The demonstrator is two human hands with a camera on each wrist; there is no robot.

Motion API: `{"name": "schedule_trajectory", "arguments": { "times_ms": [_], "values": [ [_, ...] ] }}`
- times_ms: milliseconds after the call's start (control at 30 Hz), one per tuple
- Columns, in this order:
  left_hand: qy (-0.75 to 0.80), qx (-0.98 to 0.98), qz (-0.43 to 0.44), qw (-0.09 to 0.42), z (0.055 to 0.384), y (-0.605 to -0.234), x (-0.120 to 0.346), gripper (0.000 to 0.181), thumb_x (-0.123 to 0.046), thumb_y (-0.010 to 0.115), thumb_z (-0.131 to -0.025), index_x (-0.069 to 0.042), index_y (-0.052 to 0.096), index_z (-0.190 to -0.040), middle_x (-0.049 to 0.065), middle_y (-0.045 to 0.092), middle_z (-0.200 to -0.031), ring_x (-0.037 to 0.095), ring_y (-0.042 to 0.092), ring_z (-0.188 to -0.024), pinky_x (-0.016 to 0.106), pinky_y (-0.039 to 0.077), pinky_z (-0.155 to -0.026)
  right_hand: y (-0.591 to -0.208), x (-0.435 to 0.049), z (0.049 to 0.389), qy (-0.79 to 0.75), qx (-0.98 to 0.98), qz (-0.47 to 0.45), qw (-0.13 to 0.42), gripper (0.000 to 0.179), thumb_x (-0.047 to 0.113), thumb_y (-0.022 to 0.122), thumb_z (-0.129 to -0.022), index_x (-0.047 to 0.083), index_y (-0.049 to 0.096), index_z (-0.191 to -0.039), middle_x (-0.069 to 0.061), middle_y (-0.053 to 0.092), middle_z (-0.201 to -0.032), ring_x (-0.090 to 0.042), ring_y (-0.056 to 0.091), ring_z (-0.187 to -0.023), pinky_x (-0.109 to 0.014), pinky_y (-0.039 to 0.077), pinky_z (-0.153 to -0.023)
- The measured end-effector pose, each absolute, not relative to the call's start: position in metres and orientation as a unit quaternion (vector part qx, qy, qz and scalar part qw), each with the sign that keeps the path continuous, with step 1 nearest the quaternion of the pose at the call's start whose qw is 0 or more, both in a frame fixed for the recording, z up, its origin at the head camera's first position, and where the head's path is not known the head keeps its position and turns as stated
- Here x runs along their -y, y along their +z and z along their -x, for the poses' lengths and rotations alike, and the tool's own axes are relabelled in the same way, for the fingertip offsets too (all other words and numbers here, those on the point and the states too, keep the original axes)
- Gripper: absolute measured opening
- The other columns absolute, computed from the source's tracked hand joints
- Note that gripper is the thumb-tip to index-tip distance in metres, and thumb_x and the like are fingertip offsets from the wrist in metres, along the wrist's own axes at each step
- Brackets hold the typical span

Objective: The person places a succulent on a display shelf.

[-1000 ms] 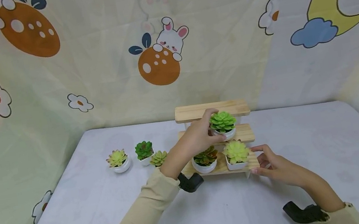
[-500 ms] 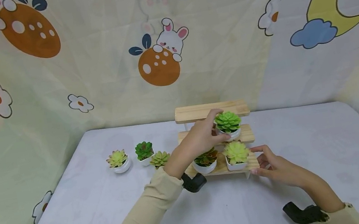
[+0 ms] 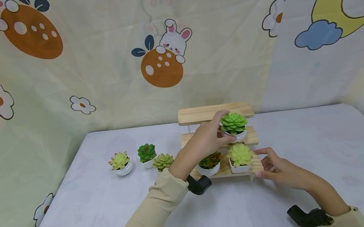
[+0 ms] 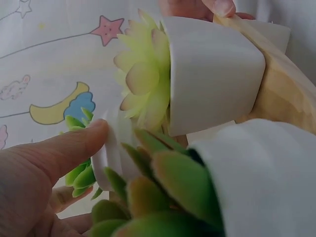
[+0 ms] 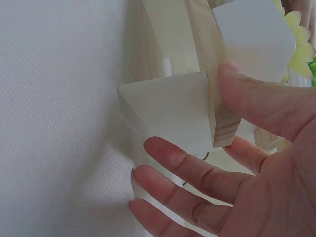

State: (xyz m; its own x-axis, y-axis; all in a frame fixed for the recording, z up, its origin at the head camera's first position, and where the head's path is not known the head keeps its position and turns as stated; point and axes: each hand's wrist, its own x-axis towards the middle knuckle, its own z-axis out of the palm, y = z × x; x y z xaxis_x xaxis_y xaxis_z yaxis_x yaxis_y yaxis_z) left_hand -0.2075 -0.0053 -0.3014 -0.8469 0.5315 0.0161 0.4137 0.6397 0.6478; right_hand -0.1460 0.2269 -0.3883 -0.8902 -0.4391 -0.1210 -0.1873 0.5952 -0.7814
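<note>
My left hand (image 3: 207,137) holds a bright green succulent in a round white pot (image 3: 234,124), thumb on one side and fingers on the other. The pot is at the right end of the middle board of a three-tier wooden plant stand (image 3: 214,112); I cannot tell whether it rests fully there. On the lowest board stand a reddish-green succulent (image 3: 208,165), partly behind my left arm, and a pale yellow-green succulent in a square white pot (image 4: 212,74). My right hand (image 3: 283,169) grips the right end of that lowest board (image 5: 224,123) between thumb and index finger, other fingers spread.
To the left on the white-covered table (image 3: 77,219) stand a yellow-green succulent (image 3: 121,164), a dark green one (image 3: 147,155) and a third one (image 3: 162,161) beside my left forearm. A patterned cloth (image 3: 108,61) hangs behind the table.
My left hand has moved a little to the right along the middle board with the bright green succulent. My right hand has stayed at the stand's end.
</note>
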Motion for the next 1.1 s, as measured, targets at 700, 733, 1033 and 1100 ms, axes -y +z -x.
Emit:
{"name": "schedule_trajectory", "arguments": {
  "times_ms": [700,733,1033,1100],
  "values": [
    [0.407,-0.879,-0.249,0.017,0.189,-0.294,0.058,0.047,-0.031,0.06,-0.091,-0.023,0.046,-0.136,0.0,0.057,-0.129,0.018,0.054,-0.119,0.037,0.044,-0.099,-0.39,-0.227,0.146,-0.407,-0.884,0.175,0.149,0.064,0.023,0.06,-0.091,0.001,0.019,-0.135,-0.01,0.058,-0.102,-0.014,0.056,-0.087,-0.023,0.047,-0.067],
    [0.405,-0.879,-0.252,0.005,0.188,-0.294,0.062,0.046,-0.03,0.06,-0.091,-0.023,0.047,-0.134,-0.002,0.057,-0.129,0.017,0.054,-0.119,0.036,0.044,-0.1,-0.39,-0.227,0.146,-0.407,-0.884,0.175,0.148,0.064,0.023,0.06,-0.091,0.001,0.019,-0.135,-0.01,0.059,-0.102,-0.014,0.056,-0.087,-0.023,0.047,-0.068],
    [0.399,-0.877,-0.256,-0.073,0.174,-0.3,0.101,0.045,-0.021,0.063,-0.089,-0.018,0.05,-0.132,-0.001,0.056,-0.13,0.018,0.053,-0.119,0.039,0.043,-0.101,-0.389,-0.226,0.146,-0.403,-0.886,0.177,0.147,0.064,0.023,0.06,-0.091,0.0,0.019,-0.135,-0.011,0.059,-0.102,-0.015,0.056,-0.088,-0.023,0.047,-0.067],
    [0.402,-0.877,-0.249,-0.081,0.171,-0.303,0.11,0.048,-0.02,0.064,-0.089,-0.017,0.049,-0.133,0.002,0.056,-0.131,0.02,0.053,-0.119,0.04,0.043,-0.1,-0.389,-0.226,0.146,-0.403,-0.886,0.177,0.148,0.064,0.022,0.06,-0.091,0.0,0.019,-0.135,-0.011,0.059,-0.101,-0.015,0.057,-0.088,-0.023,0.047,-0.067]
  ]
}}
